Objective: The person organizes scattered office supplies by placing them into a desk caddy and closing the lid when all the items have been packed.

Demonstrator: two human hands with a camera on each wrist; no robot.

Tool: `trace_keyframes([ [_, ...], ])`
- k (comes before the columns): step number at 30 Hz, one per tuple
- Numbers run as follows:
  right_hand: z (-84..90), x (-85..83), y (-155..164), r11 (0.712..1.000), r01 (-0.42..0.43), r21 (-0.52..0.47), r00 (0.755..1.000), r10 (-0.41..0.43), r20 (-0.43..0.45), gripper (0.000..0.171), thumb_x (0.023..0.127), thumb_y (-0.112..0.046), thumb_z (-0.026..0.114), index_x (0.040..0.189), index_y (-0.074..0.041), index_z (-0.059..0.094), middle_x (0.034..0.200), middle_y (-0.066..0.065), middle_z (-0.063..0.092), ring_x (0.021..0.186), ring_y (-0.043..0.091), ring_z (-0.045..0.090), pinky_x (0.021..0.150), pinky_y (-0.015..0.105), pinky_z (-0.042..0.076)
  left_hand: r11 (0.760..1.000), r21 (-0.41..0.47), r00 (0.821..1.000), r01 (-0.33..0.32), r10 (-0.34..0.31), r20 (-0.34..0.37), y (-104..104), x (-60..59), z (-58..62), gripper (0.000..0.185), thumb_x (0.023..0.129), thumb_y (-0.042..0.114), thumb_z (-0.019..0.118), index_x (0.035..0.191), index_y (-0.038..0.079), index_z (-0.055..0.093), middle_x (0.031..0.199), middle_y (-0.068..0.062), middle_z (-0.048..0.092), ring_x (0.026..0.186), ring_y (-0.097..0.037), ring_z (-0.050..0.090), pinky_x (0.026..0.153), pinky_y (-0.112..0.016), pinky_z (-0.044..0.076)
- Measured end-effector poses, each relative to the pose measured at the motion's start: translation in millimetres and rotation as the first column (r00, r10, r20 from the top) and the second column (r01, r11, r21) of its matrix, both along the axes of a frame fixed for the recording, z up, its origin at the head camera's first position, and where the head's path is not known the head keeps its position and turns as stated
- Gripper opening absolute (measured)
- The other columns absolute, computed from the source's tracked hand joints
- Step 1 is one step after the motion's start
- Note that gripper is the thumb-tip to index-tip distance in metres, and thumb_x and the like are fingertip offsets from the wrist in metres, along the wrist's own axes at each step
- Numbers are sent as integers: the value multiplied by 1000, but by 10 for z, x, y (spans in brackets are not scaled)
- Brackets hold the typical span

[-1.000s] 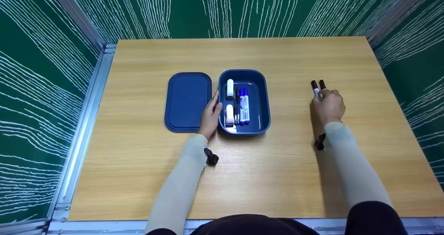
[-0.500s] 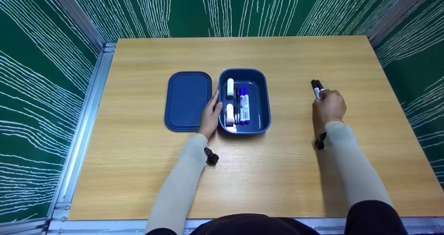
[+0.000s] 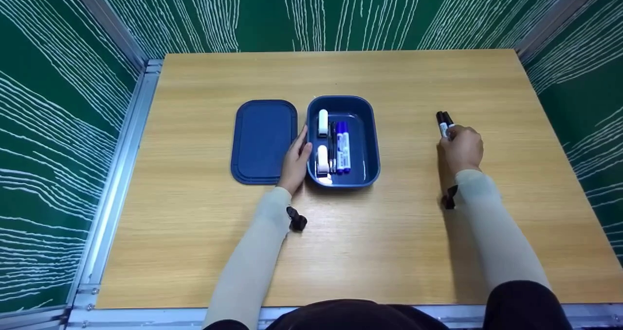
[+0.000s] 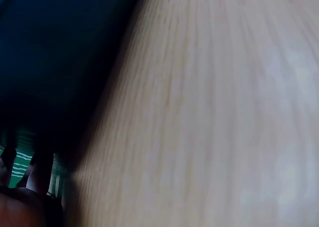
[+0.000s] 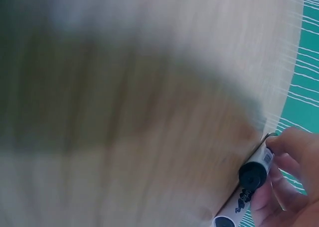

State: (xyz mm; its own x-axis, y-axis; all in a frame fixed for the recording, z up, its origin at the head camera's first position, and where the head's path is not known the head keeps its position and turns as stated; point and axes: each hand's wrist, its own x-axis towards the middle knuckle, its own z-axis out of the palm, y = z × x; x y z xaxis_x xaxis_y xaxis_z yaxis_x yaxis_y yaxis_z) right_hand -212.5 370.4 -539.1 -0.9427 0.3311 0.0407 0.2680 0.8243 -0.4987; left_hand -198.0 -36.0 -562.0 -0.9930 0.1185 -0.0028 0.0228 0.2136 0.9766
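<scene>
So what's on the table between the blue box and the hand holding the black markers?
Nothing but bare wooden table. The head view shows clear tabletop from the blue box across to the right hand gripping the black markers.

Purpose-built recording booth or lab test cell, not a home or office. That is being indicated by the rectangular light wooden tabletop [image 3: 340, 252] being enclosed on three sides by green backdrop panels with white wavy lines [image 3: 58, 125], which are being held in bare aluminium frame rails [image 3: 114, 174]. Small black cameras [image 3: 296, 220] are being worn on both wrists.
</scene>
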Motion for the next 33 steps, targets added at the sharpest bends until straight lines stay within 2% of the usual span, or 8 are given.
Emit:
trace_keyframes([
  [12, 7, -15, -19, 999, -13, -29, 1000, 13, -10, 33, 93, -5, 57, 122, 7, 64, 109, 27, 59, 97, 39, 59, 83, 49, 53, 1000, -6, 1000, -3, 3, -6, -4, -4, 19, 52, 106, 29, 44, 156, 26, 30, 161, 2, 29, 149, -21, 24, 122, -39, 19],
  [27, 0, -11, -28, 999, -34, -3, 998, 34, -51, 30, 90, -5, 57, 115, 7, 67, 102, 26, 61, 89, 36, 57, 76, 46, 50, 1000, 3, 1000, 0, 0, 2, 2, -4, 17, 52, 106, 30, 43, 156, 26, 29, 161, 4, 28, 149, -19, 23, 122, -36, 19],
  [33, -12, 9, -48, 999, -32, -27, 999, 31, -36, 33, 91, -6, 57, 121, 5, 66, 106, 25, 61, 93, 35, 58, 78, 45, 52, 1000, 2, 1000, 4, -4, 12, 11, 3, 10, 52, 106, 31, 43, 156, 29, 28, 161, 5, 26, 149, -19, 22, 122, -38, 18],
])
